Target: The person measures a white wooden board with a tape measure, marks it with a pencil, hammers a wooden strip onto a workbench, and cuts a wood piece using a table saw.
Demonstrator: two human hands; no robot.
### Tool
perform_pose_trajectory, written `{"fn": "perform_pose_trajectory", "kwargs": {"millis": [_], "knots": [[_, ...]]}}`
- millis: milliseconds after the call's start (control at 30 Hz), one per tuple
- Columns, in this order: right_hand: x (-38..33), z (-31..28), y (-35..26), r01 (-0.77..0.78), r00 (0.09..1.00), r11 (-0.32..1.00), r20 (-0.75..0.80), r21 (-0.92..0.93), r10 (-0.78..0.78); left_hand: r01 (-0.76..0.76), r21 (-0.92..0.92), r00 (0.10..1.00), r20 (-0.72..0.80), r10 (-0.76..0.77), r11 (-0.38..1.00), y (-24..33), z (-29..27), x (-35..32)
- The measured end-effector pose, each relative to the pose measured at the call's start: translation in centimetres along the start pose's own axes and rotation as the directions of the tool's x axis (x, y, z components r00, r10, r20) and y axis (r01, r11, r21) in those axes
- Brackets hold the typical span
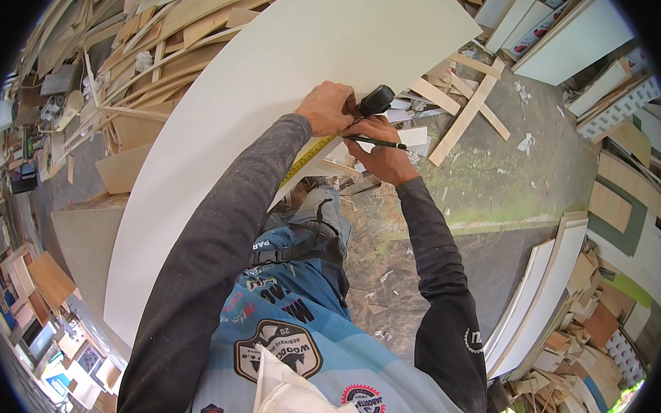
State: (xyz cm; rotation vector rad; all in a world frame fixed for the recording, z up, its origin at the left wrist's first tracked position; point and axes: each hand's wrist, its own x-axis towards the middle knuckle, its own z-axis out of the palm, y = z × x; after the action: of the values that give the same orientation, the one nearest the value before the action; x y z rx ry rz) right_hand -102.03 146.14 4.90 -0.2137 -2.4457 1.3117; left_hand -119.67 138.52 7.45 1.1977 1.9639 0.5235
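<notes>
A large white panel [230,119] spreads out before me. My left hand [327,107] is over its near edge, closed on a tape measure [376,100] with a black case. Its yellow blade [307,159] runs along the panel's edge back toward my waist. Just right of that, my right hand [384,155] is closed round a dark pencil [379,142]. The pencil lies nearly level, its inner end beside the left fingers and the panel's edge. The left fingertips are partly hidden behind the tape case and the right hand.
Stacked wood offcuts [182,42] crowd the far left. Crossed light wooden strips [466,113] and paper scraps lie on the concrete floor [496,178] to the right. White boards [539,292] lean at the right, next to a heap of wood pieces [573,354].
</notes>
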Motion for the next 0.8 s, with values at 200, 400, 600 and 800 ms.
{"fn": "perform_pose_trajectory", "kwargs": {"millis": [200, 400, 600, 800], "knots": [[0.0, -0.1, -0.3, 0.0, 1.0, 1.0, -0.011, -0.019, -0.001, -0.04, 0.0, 0.999, -0.029, 0.04, 0.999, -0.1, 0.2, 0.0], [-0.1, 0.0, -0.1, -0.032, 0.999, 0.999, -0.006, 0.027, 0.032, -0.045, 0.012, 0.999, -0.027, 0.045, 0.999, 0.1, 0.0, -0.1], [-0.2, -0.4, -0.2, -0.04, 0.998, 0.994, -0.046, 0.104, 0.045, -0.061, -0.002, 0.998, -0.031, 0.061, 0.998, -0.2, 0.0, -0.2], [0.7, -4.9, -2.5, -0.036, 0.927, 0.988, -0.363, 0.147, 0.088, -0.028, -0.011, 1.0, -0.006, 0.028, 1.0, 0.3, 0.1, -0.4]]}}
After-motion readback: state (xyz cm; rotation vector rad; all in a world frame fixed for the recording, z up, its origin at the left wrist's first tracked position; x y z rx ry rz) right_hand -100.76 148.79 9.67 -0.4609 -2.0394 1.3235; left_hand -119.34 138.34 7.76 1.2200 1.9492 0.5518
